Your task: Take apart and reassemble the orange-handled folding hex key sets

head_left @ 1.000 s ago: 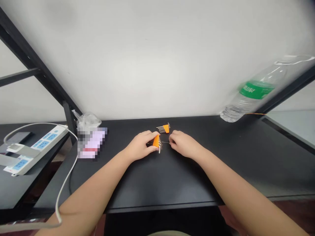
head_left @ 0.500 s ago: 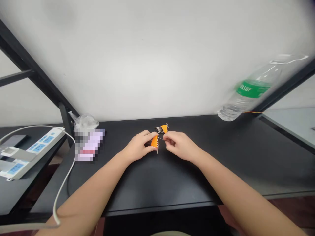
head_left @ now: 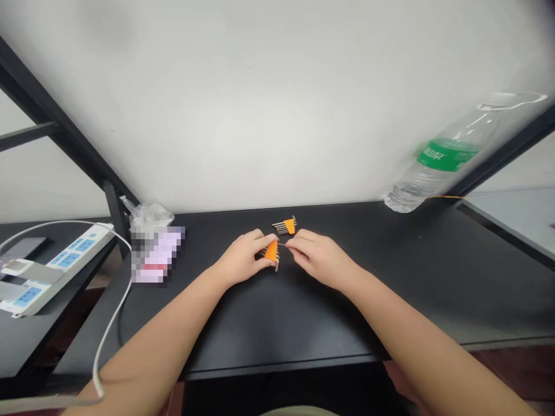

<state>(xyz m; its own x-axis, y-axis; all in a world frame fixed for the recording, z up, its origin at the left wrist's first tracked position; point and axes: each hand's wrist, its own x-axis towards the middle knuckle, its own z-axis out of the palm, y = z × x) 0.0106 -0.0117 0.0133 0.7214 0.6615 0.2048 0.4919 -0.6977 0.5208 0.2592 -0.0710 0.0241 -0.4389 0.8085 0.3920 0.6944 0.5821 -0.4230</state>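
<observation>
My left hand (head_left: 245, 257) grips an orange hex key holder (head_left: 271, 251) between thumb and fingers, with several metal hex keys standing in it and their bent ends toward the right. My right hand (head_left: 318, 257) pinches a thin hex key (head_left: 281, 245), whose shaft reaches left to the top edge of that holder; whether its tip sits inside a slot I cannot tell. Just beyond the fingers, a second orange holder (head_left: 289, 226) with several hex keys lies on the black table (head_left: 277, 323).
A large clear bottle (head_left: 446, 156) with a green label stands at the back right. At left are a crumpled plastic bag (head_left: 151, 216), a blurred-out pinkish item (head_left: 160, 254), a white power strip (head_left: 60, 266) and a pale cable (head_left: 113, 318) passing over my left forearm.
My right fingers have closed more tightly around the thin hex key and shifted slightly. The left hand and its holder have hardly moved.
</observation>
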